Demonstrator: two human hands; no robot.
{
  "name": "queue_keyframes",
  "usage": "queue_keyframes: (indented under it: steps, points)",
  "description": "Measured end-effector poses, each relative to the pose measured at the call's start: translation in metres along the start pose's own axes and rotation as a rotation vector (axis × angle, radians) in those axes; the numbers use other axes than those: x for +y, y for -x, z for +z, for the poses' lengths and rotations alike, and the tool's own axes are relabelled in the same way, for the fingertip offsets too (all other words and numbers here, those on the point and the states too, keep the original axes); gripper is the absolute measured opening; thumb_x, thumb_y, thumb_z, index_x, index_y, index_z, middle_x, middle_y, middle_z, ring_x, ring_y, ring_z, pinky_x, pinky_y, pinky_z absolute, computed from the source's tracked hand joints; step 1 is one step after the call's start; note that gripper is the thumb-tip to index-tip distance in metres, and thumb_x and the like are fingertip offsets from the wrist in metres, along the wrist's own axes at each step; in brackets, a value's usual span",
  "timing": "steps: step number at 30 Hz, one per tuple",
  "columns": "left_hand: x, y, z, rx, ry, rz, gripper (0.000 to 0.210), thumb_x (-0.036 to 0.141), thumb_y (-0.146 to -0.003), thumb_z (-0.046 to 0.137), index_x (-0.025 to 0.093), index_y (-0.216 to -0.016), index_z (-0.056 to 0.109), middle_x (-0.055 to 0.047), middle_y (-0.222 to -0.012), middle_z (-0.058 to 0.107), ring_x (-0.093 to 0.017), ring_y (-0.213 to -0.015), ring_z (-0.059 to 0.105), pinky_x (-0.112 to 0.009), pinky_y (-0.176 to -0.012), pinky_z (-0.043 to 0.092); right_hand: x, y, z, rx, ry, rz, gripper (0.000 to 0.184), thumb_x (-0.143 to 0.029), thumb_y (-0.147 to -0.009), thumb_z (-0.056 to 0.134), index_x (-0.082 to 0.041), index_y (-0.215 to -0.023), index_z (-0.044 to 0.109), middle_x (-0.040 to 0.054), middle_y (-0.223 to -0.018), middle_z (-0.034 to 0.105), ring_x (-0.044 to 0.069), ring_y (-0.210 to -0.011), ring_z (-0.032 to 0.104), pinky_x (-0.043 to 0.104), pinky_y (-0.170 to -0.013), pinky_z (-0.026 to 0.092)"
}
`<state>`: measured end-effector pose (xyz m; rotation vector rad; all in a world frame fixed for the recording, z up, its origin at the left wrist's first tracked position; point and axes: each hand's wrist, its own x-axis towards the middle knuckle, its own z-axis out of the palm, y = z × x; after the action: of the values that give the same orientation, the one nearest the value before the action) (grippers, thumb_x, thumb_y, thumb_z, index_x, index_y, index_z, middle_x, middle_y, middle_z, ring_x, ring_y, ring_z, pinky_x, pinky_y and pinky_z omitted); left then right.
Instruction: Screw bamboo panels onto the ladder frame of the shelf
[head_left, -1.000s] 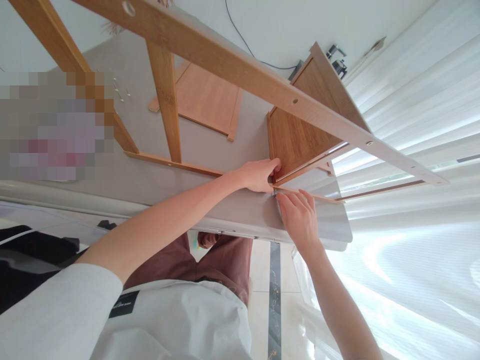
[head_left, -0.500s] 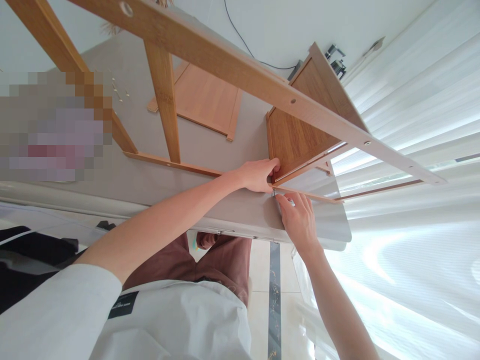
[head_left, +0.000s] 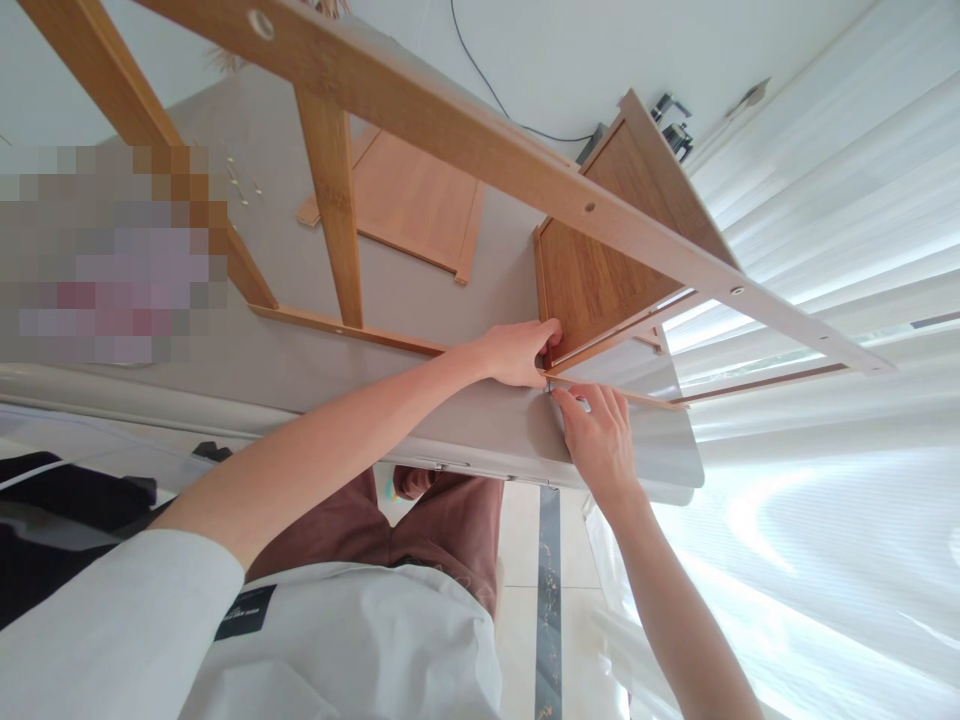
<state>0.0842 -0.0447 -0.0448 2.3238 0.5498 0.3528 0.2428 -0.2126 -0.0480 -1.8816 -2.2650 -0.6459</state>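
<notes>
A bamboo-coloured wooden frame (head_left: 465, 130) with long rails and crossbars stands on the grey table. At its right part a slatless wooden panel (head_left: 600, 270) is set between the rails. My left hand (head_left: 517, 352) is closed around the panel's near corner, where it meets the lower rail (head_left: 622, 393). On the near side of that rail, the fingers of my right hand (head_left: 596, 425) are pinched together by a small, thin metal piece (head_left: 549, 384) at the joint. Its exact kind is too small to tell, and my fingers partly cover it.
Another wooden panel (head_left: 420, 200) lies flat on the grey table (head_left: 502, 260). Several small pieces of hardware (head_left: 237, 180) are scattered farther left. A blurred-out patch (head_left: 112, 260) covers the left side. White curtains (head_left: 840, 480) hang close on the right.
Both hands stay at the joint, with the right fingers barely shifted around the metal piece. The whole view has moved very slightly; frame and panels look unchanged.
</notes>
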Motion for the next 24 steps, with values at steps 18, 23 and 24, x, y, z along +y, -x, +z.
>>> queue_keyframes:
  steps: [18,23,24]
  points:
    - [-0.001,-0.001,0.001,0.004,0.015,-0.003,0.05,0.033,-0.07,0.066,0.024,-0.115,0.047,-0.005,-0.122,0.064,-0.022,-0.101,0.063,-0.033,-0.077,0.047,0.0,-0.004,-0.007,0.027,0.076,-0.085,0.037,0.002,-0.087,0.047,-0.022,-0.109,0.066,0.0069,-0.098,0.062,0.019,-0.091,0.052,0.04,-0.101,0.039]
    - [-0.001,-0.001,0.001,0.0,0.011,-0.009,0.051,0.034,-0.071,0.065,0.024,-0.117,0.046,-0.005,-0.124,0.063,-0.023,-0.103,0.063,-0.033,-0.077,0.047,0.001,-0.006,-0.01,0.014,0.104,-0.108,0.036,0.001,-0.088,0.047,-0.021,-0.107,0.067,0.007,-0.097,0.062,0.019,-0.09,0.05,0.041,-0.104,0.038]
    - [-0.001,-0.001,0.001,-0.001,0.011,-0.008,0.051,0.034,-0.071,0.065,0.024,-0.117,0.046,-0.005,-0.124,0.063,-0.023,-0.103,0.063,-0.033,-0.077,0.047,0.001,-0.007,-0.011,0.007,0.102,-0.106,0.036,0.001,-0.088,0.046,-0.021,-0.108,0.067,0.007,-0.097,0.061,0.019,-0.09,0.05,0.042,-0.105,0.038]
